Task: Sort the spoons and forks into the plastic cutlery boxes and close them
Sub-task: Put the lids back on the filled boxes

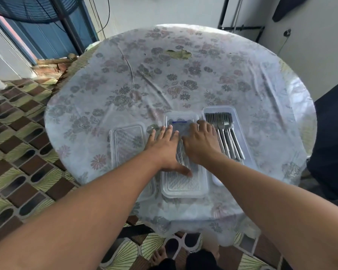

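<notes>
A clear plastic cutlery box point(183, 184) with its lid on lies in the middle near the table's front edge. My left hand point(165, 148) and my right hand point(200, 142) both press flat on that lid with straight fingers, side by side. What is inside the box is blurred under the lid. To the right stands an open clear box point(236, 121) holding several metal forks point(225, 133) laid side by side, tines away from me. On the left a loose clear lid point(125, 145) lies on the cloth.
The round table point(164, 75) wears a floral cloth under clear plastic, torn at the far middle. A dark chair point(332, 143) stands at the right edge. Patterned floor tiles surround the table, and my feet show below its front edge.
</notes>
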The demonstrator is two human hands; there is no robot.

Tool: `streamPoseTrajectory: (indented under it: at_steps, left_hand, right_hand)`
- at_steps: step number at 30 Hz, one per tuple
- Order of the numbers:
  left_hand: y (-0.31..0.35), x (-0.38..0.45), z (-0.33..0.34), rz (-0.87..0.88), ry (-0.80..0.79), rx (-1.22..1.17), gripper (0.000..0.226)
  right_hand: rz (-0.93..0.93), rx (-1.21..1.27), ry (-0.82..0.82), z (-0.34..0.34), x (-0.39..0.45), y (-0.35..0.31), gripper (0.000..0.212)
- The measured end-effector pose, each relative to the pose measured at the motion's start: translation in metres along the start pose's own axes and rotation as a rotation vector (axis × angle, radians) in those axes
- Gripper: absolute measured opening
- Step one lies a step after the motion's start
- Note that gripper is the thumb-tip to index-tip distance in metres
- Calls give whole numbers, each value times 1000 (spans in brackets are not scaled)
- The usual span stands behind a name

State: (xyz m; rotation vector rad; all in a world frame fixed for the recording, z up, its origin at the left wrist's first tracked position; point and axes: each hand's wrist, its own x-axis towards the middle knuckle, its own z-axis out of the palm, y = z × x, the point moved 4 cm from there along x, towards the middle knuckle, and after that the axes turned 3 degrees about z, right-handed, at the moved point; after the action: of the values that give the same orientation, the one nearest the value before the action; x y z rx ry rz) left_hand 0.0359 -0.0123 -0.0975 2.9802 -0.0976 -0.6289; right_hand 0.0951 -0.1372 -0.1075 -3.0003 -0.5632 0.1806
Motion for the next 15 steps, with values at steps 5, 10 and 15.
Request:
streamPoseTrajectory:
  at_steps: [5, 10, 15]
  left_hand:
    - [-1, 2, -1, -9, -48, -49, 163]
    - [-5, 4, 7, -7, -44, -69, 168]
    - [-6, 4, 4, -19, -39, -60, 169]
  right_hand:
    - [-153, 177, -146, -5, 38, -15, 65]
    - [-31, 180, -165, 15, 54, -18, 83]
    - [-37, 150, -90, 29, 59, -15, 85]
